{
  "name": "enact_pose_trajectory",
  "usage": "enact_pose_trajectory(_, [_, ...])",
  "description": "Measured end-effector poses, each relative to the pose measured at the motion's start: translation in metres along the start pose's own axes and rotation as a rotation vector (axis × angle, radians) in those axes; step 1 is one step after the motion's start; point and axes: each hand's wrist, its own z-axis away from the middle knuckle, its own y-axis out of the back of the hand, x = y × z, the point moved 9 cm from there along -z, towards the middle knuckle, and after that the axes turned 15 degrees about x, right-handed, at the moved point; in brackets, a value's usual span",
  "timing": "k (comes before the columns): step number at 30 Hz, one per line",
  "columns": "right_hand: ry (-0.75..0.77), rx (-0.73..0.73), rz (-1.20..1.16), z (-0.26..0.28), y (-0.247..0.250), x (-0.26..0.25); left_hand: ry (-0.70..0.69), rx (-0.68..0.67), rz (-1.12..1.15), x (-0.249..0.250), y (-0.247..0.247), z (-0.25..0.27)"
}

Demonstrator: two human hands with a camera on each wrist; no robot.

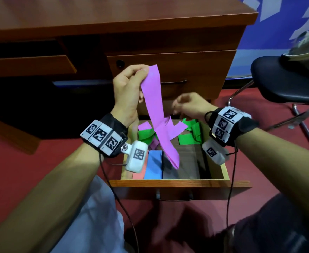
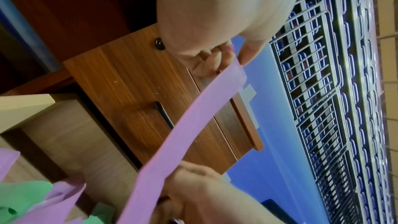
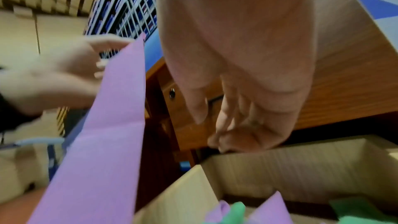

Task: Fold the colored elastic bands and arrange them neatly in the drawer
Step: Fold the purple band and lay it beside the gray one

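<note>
The right hand is motion-blurred in the head view, and in the right wrist view its fingers bunch together so that it cannot be told whether they hold anything. The pink band hides part of the loose pink and green bands at the back of the drawer. The left wrist camera covers the drawer's front left corner and part of the folded salmon band beside the blue band. In the right wrist view the pink band's lower end runs off the bottom edge, and the left hand is blurred. The bundle on the chair is cut off by the right edge.
</note>
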Motion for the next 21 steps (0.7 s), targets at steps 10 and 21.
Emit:
enact_pose_trajectory(10, [0.506, -0.506, 0.832, 0.007, -0.131, 0.067, -0.027, 0.108, -0.275, -0.025, 0.042, -0.019])
enact_pose_trajectory(21, [0.335, -0.467, 0.724, 0.003, -0.139, 0.088, -0.035, 0.093, -0.325, -0.029, 0.032, -0.01])
